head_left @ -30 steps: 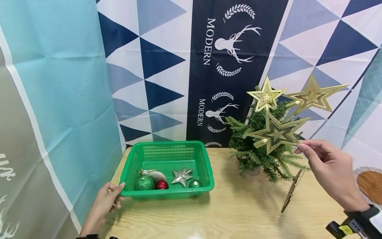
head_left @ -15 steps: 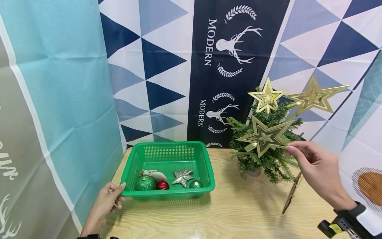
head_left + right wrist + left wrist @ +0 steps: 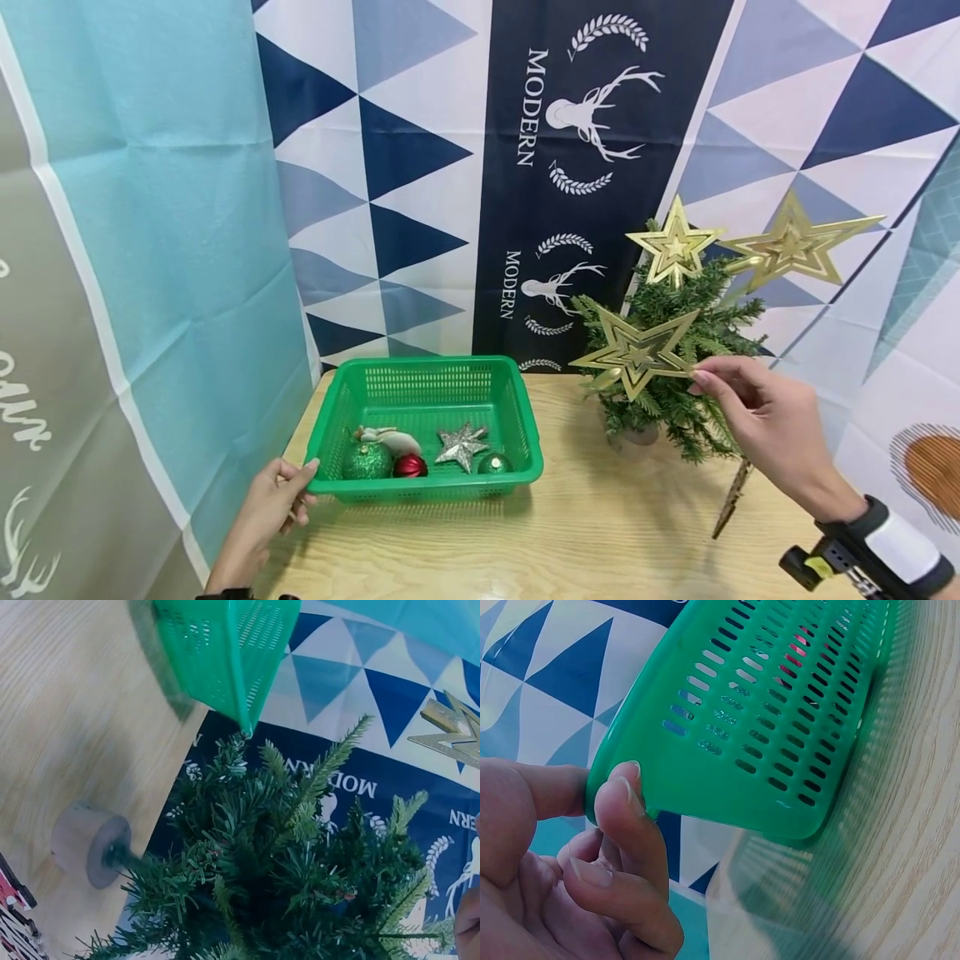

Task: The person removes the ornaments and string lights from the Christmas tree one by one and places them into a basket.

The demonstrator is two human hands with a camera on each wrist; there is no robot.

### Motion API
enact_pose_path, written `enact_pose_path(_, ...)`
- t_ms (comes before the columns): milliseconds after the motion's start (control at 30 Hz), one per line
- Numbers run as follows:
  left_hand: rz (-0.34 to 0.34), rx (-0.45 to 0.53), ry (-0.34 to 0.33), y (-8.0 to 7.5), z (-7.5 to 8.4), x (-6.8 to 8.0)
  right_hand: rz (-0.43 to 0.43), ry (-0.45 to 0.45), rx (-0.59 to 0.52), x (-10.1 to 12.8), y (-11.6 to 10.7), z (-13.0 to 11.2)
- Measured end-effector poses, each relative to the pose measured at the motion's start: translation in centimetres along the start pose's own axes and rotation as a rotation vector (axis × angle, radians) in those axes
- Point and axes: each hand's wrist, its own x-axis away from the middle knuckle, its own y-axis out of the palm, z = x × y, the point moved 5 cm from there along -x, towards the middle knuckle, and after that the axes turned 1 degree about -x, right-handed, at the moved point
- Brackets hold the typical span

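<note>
Head view: the right hand [image 3: 757, 421] pinches one tip of a gold star [image 3: 636, 354] and holds it in the air in front of the little tree [image 3: 675, 358], left of its middle. Two more gold stars [image 3: 675, 247] sit up by the treetop. Over on the left, the left hand [image 3: 273, 508] pinches the near corner of the green basket [image 3: 517, 433], which rests on the counter [image 3: 600, 542] with baubles and a silver star [image 3: 460, 442] inside.

Left wrist view: thumb and fingers [image 3: 634, 825] pinch the basket rim, a firm enough hold to keep it from sliding.

Right wrist view: mostly branches and the tree's base [image 3: 86, 844]; only a sliver of the hand shows.

Judgement: with such a thin fingertip pinch, keeping the star level and clear of the needles matters most, so it doesn't snag or twist loose.
</note>
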Motion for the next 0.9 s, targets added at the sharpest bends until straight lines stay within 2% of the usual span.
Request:
enact_pose_path(400, 0.006, 0.002, 0.002, 0.1, -0.1, -0.1, -0.027, -0.02, -0.002, -0.2, 1.1, -0.7)
enact_pose_path(600, 0.006, -0.001, 0.0, 0.1, -0.1, -0.1, -0.055, -0.002, -0.007, -0.5, 1.4, -0.8)
enact_pose_path(900, 0.005, -0.002, 0.001, 0.1, 0.0, -0.1, -0.02, -0.058, -0.068, -0.8, 2.1, -1.2)
